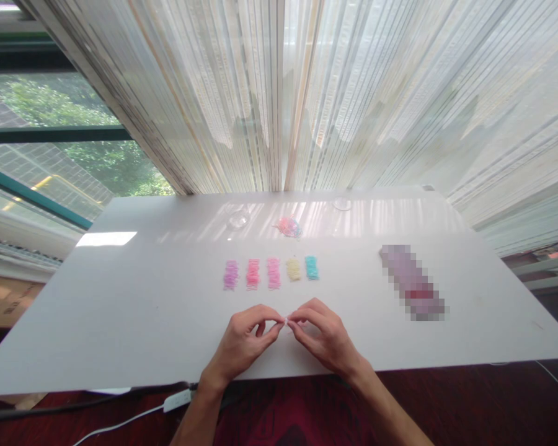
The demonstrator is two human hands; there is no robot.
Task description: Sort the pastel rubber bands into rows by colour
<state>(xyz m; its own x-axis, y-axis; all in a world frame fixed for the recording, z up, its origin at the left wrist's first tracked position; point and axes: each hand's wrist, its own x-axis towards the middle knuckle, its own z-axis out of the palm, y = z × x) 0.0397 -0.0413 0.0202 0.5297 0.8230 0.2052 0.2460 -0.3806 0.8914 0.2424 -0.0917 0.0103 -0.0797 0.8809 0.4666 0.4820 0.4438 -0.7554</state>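
My left hand (pixel 245 341) and my right hand (pixel 322 334) meet at their fingertips low over the white table (pixel 144 297), both pinched together on a tiny pale piece (pixel 286 321) that is too small to name. Just beyond them lie sorted rows of small pieces: a purple pile (pixel 231 274), a coral pile (pixel 252 274), a pink pile (pixel 273 273), a yellow pile (pixel 293 269) and a teal pile (pixel 311 267). A mixed heap of coloured pieces (pixel 289 226) lies further back.
A clear glass bowl (pixel 239 218) and a clear lid (pixel 341 203) stand near the table's far edge. A blurred-out pinkish oblong (pixel 411 281) lies at the right. Sheer curtains (pixel 353 93) hang behind. A white cable (pixel 121 424) runs below the front edge.
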